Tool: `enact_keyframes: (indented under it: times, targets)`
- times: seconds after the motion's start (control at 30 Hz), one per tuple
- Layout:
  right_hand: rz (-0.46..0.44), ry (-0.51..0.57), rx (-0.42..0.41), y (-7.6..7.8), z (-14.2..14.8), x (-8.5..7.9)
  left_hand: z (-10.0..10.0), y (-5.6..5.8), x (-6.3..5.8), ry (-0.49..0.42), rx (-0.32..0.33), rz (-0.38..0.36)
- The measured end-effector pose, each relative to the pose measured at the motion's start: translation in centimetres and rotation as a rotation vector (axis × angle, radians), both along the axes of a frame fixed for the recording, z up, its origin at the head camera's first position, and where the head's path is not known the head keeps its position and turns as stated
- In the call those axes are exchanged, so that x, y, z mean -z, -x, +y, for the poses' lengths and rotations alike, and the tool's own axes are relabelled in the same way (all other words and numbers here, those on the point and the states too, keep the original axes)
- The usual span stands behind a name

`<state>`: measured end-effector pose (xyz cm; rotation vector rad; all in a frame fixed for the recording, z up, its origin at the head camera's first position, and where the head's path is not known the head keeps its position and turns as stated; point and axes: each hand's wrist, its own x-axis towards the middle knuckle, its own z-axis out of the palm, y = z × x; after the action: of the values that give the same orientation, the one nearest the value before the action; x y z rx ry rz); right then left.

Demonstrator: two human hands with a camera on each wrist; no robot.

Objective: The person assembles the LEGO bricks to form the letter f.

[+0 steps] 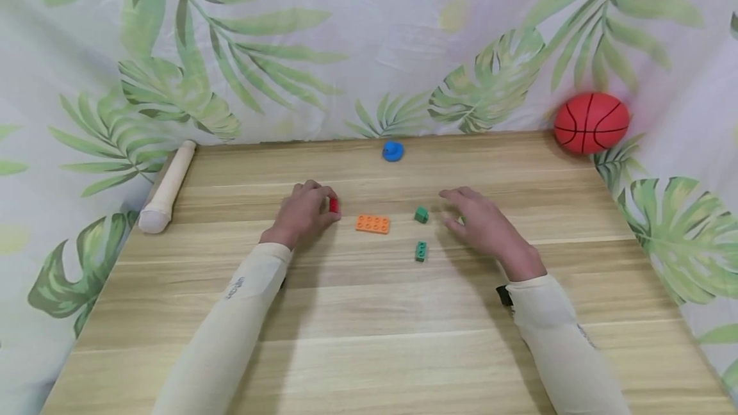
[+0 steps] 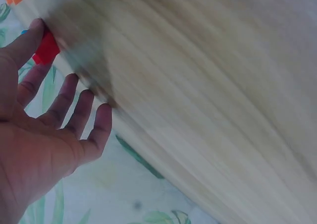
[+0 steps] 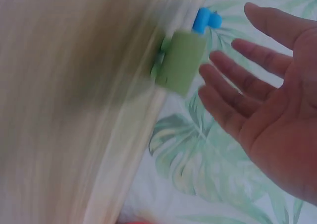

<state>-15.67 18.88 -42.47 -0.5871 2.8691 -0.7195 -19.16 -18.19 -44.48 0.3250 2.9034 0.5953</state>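
Between thumb and index finger, my left hand (image 1: 298,211) pinches a small red toy brick (image 1: 334,205), also seen in the left wrist view as a red block (image 2: 46,49). The other fingers of that hand are spread apart. An orange eight-stud brick (image 1: 372,224) lies just to its right. My right hand (image 1: 481,219) is open, fingers extended and holding nothing. Beside its fingers is a light green brick (image 3: 181,63), mostly hidden by the hand in the head view. Two darker green bricks, one small (image 1: 421,214) and one longer (image 1: 421,252), lie to the left of this hand.
A blue rubber duck (image 1: 393,151) sits near the table's back edge. At the back right corner is a red basketball (image 1: 591,123). A whitish microphone-shaped object (image 1: 167,189) lies along the left edge. Leaf-patterned cloth (image 1: 369,50) surrounds the wooden table (image 1: 369,351).
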Motion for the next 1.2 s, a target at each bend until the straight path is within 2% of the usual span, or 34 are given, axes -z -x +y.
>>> enact_keyframes:
  times: [0.23, 0.37, 0.57, 0.73, 1.03, 1.2]
  targets:
    - [-0.004, 0.066, -0.114, -0.1, -2.9, 0.6, 2.3, 1.0, 0.3, -0.065, -0.017, 0.002]
    - [-0.003, 0.072, -0.125, -0.2, -3.5, 0.7, 3.0, 1.4, 0.5, -0.088, -0.002, -0.001]
    - [-0.008, 0.042, -0.127, -0.2, -3.7, 0.7, 2.4, 1.7, 0.9, -0.108, 0.037, -0.015]
    - [-0.026, -0.001, -0.131, -0.1, -3.8, 0.7, 2.2, 1.9, 0.9, -0.151, 0.042, -0.035]
    - [-0.099, -0.047, -0.141, 0.0, -3.1, 0.6, 1.9, 1.8, 0.8, -0.169, 0.034, -0.06]
    - [-0.191, -0.066, -0.128, -0.1, -2.1, 0.0, 1.8, 2.0, 0.9, -0.183, 0.039, -0.068]
